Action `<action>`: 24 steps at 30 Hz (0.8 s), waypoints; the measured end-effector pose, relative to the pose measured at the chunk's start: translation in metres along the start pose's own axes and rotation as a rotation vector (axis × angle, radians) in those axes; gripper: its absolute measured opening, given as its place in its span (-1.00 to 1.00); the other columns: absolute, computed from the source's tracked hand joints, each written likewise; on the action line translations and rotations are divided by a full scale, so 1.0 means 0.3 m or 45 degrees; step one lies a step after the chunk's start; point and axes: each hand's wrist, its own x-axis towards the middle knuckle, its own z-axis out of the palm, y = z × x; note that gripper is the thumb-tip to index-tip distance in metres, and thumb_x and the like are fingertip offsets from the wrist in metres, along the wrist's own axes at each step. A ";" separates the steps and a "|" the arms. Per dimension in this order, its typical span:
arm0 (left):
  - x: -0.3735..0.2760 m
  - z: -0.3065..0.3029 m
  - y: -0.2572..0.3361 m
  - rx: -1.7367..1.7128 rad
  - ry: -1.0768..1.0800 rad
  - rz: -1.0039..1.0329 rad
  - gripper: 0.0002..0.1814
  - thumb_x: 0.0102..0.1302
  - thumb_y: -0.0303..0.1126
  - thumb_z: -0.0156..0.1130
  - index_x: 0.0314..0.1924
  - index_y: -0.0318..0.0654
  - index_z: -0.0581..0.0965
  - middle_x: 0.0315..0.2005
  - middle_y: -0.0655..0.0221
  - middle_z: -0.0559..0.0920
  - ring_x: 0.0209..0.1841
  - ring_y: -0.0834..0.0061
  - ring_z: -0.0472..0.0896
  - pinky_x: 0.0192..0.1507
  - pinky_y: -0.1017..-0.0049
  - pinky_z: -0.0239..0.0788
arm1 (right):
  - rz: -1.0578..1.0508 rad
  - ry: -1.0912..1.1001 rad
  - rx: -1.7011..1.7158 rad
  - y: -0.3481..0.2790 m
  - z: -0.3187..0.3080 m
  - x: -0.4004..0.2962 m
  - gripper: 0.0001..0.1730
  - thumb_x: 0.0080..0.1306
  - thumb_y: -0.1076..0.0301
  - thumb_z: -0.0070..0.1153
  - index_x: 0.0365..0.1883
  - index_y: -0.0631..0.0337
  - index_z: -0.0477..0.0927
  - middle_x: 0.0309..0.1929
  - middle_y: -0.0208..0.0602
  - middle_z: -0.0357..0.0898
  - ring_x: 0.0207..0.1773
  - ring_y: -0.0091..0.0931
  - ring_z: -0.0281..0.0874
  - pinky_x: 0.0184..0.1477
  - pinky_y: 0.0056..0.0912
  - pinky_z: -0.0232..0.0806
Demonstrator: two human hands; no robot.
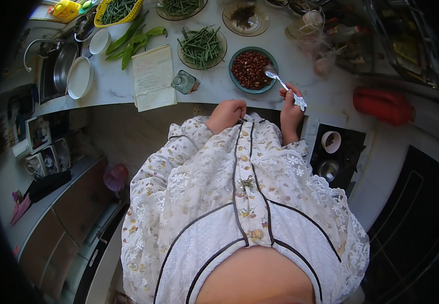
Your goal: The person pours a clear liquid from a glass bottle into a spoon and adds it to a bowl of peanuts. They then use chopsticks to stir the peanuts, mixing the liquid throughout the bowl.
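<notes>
My right hand (291,110) holds a metal spoon (280,80) by its ornate handle; the spoon's bowl lies over the right rim of a green bowl (236,84) of reddish-brown peanuts (250,69). Curled at the counter's front edge, in front of my chest, is my left hand (228,114), with nothing visible in it. Left of the peanuts stand a plate of cut green beans (202,47) and a square glass bottle (184,82). A sheet of handwritten paper (153,78) overhangs the counter edge.
Green peppers (130,45), white dishes (80,78) and a sink (65,66) are at the left. Farther back are a yellow basket (134,17) of beans and a glass plate (261,24) with dark dried strands. Bagged items (320,57) and a red container (382,105) are at the right.
</notes>
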 end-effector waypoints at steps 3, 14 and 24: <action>-0.001 0.000 -0.002 -0.004 -0.009 -0.009 -0.86 0.19 -0.61 -0.01 -0.41 -0.36 0.53 -0.55 0.24 0.57 -0.44 0.31 0.53 -0.27 0.38 0.40 | -0.146 -0.105 -0.077 0.018 0.016 -0.010 -0.73 0.56 0.40 -0.01 0.09 0.31 0.63 -0.21 -0.28 0.73 -0.14 -0.52 0.68 -0.03 -0.42 0.50; -0.016 -0.005 0.014 -0.009 0.014 -0.058 -0.86 0.19 -0.61 -0.02 -0.42 -0.36 0.52 -0.58 0.24 0.55 -0.46 0.32 0.52 -0.29 0.37 0.38 | -0.517 -0.247 -0.343 0.013 0.049 -0.003 -0.74 0.42 0.52 0.11 0.05 0.24 0.67 -0.22 -0.17 0.71 -0.13 -0.27 0.69 -0.07 -0.28 0.49; -0.028 -0.012 -0.002 -0.029 0.033 -0.038 -0.86 0.18 -0.56 0.00 -0.42 -0.33 0.54 -0.53 0.16 0.59 -0.39 0.15 0.57 -0.26 0.27 0.40 | -0.830 -0.192 -0.474 -0.092 0.029 -0.012 -0.74 0.40 0.56 0.10 0.02 0.27 0.67 -0.25 -0.21 0.70 -0.19 -0.27 0.64 -0.10 -0.24 0.47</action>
